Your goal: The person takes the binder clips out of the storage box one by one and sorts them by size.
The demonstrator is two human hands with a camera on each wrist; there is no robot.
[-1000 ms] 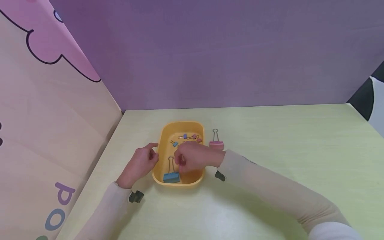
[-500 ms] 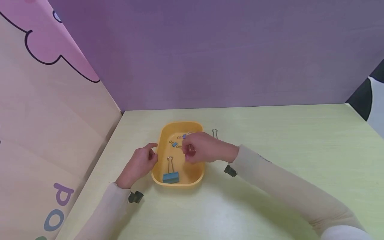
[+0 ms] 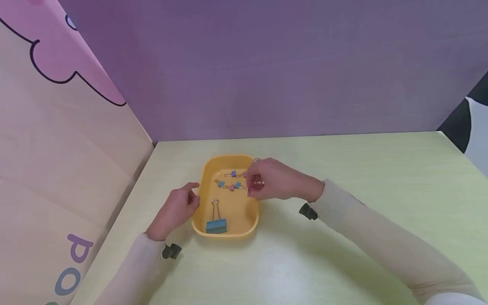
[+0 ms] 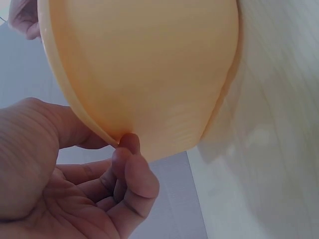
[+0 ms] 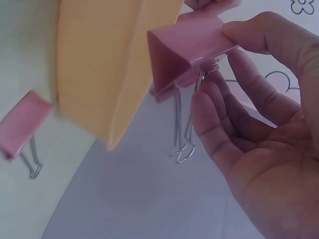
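Right hand (image 5: 269, 149) has a pinch grip on a pink binder clip (image 5: 187, 52), thumb and fingertips squeezing the clip body while its wire handles dangle loose below. In the head view that hand (image 3: 274, 181) sits right at the far right rim of the yellow tray (image 3: 244, 222), and the clip is mostly hidden behind the fingers there, so the wrist view is the one that really shows it.

A second pink binder clip (image 5: 22, 132) lies flat on the bench (image 3: 362, 169) just outside the tray wall, wire handles pointing away from the tray; only the right wrist view shows it.

Left hand (image 3: 177, 207) is on the tray's left side. Thumb and a curled finger (image 4: 132, 164) pinch the rim, so it's holding the tray in place.

Inside the tray: a big blue binder clip (image 3: 216, 225) near the front edge with its handles (image 3: 215, 207) pointing toward the back, plus a scatter of small clips (image 3: 232, 180) in blue and pink near the far end.

Purple backboard (image 3: 267, 63) behind the bench, and a pink and peach panel (image 3: 57, 127) on the left.
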